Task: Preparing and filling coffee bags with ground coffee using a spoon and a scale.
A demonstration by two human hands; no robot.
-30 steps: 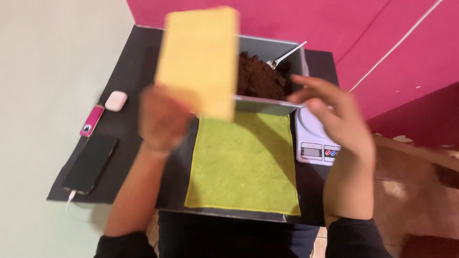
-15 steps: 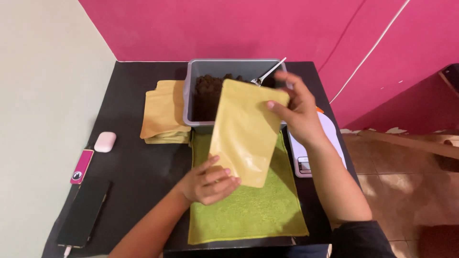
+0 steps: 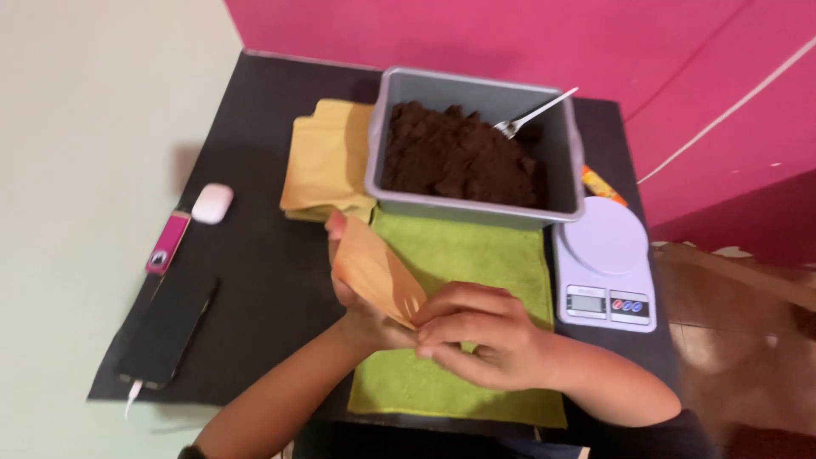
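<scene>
Both hands grip one tan pouch (image 3: 374, 268) above the green cloth (image 3: 459, 255); left hand (image 3: 357, 314) fingers support its back, right hand (image 3: 480, 336) fingers pinch the near edge (apparently steadying it); grey tub (image 3: 476, 208) of brown powder stands behind on the bench (image 3: 255, 255).

There is one camera, worn on the person's head. It looks down from above at the black surface (image 3: 255, 255), quite close. The person's arms come in from the near edge. The pink wall (image 3: 510, 34) is at the far side.
</scene>
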